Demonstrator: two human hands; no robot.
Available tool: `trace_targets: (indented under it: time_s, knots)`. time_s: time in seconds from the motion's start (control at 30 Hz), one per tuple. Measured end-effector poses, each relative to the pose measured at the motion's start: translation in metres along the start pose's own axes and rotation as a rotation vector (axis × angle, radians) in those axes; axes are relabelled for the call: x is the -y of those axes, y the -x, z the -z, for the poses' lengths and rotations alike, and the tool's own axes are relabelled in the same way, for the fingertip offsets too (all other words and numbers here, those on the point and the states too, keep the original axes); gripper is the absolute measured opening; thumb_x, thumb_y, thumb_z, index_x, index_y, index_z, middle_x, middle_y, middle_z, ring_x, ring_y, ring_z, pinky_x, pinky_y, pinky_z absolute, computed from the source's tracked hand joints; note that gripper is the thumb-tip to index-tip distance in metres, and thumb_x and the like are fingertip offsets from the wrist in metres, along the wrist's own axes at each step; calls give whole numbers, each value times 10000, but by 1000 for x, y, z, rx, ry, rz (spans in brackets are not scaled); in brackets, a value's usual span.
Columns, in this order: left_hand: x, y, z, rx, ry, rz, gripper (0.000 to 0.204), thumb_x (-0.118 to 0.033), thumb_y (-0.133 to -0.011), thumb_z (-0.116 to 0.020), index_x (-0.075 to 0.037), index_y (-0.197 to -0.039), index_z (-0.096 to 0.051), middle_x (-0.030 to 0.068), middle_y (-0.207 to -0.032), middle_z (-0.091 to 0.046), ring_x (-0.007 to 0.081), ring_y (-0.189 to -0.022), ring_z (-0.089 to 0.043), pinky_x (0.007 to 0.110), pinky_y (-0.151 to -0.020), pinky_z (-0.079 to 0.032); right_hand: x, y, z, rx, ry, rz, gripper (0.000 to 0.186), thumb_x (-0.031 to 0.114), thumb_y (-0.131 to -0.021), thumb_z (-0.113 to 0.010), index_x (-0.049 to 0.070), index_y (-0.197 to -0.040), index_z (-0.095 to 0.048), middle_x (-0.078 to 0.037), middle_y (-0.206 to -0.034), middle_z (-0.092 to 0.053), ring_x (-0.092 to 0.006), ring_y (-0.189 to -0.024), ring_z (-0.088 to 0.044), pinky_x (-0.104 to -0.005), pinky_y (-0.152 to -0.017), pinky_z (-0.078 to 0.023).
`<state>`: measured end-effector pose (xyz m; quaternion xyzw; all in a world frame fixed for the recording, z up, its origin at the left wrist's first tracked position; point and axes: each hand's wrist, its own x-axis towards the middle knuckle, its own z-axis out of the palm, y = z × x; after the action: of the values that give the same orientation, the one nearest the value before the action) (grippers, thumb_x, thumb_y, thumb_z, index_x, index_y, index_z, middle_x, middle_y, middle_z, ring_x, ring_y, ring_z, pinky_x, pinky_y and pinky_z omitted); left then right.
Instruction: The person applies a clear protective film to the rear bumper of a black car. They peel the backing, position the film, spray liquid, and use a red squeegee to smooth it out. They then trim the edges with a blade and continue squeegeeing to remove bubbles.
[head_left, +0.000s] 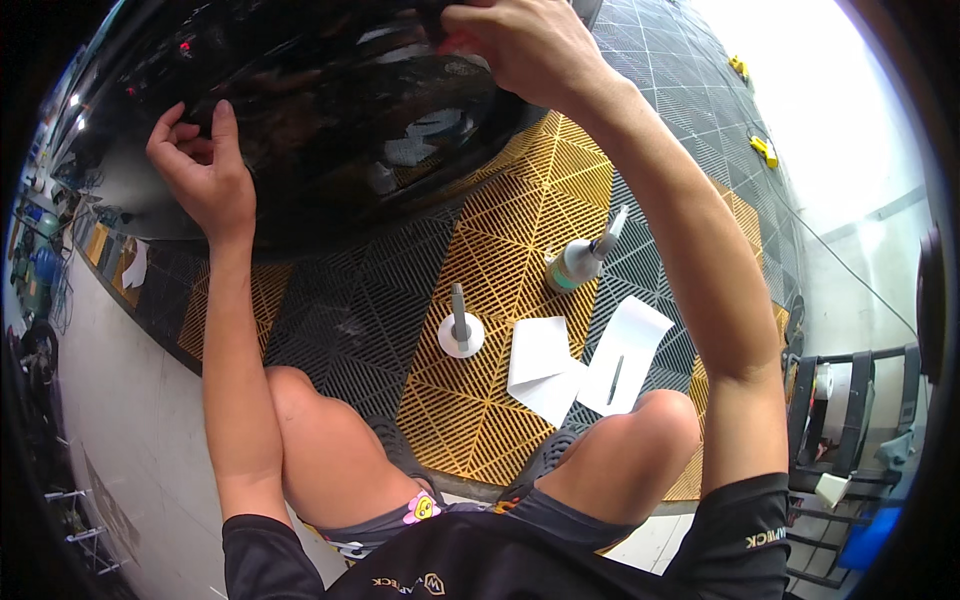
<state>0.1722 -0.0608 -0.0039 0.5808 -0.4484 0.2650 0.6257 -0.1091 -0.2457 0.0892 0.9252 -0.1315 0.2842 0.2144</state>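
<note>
A large glossy black curved panel (330, 150), like part of a car body, fills the upper left. My left hand (205, 180) is raised against its lower left, thumb up and fingers bent but apart, with nothing visible in it. Further up and to the right, my right hand (525, 50) reaches over the panel's edge with its fingers bent together. Beside those fingertips is a small reddish patch (460, 42); whether it is a held piece or a reflection, I cannot tell.
On the black and yellow grid floor (500, 240) stand a white bottle (461, 345) with a grey top and a labelled spray bottle (572, 268). White sheets (540, 350) lie near my knees, one under a thin dark tool (616, 380). A black rack (850, 420) stands right.
</note>
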Motion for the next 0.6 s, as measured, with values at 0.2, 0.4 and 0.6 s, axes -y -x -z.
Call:
trace_targets:
  time_s: [0.2,0.4,0.6]
  knots:
    - [-2,-1,2,3,-12,-15,509,-290,-960,-813,-24,-1312,-561,45,-1064,-497,103,-813,-482,259,-745,-458,24,-12,6,-261,-132,-137,139,103,-888,-735,111,-1014,-676,-78,-1029,-651,-286,-1053,-616,-448,-891,-479]
    - [-2,0,0,-10,11,-17,505,-283,-960,-812,-24,-1313,-560,46,-1068,-497,100,-810,-492,253,-744,-459,30,-7,-14,-256,-189,-125,52,131,-952,-687,84,-956,-667,-97,-954,-642,-324,-988,-636,-458,-831,-489]
    - [-4,2,0,-23,-8,3,498,-290,-970,-801,-26,-1317,-561,47,-1061,-504,105,-837,-498,264,-747,-457,70,-14,-23,-298,34,-70,332,103,-855,-748,243,-1154,-716,-19,-1098,-696,-237,-1088,-688,-458,-861,-537]
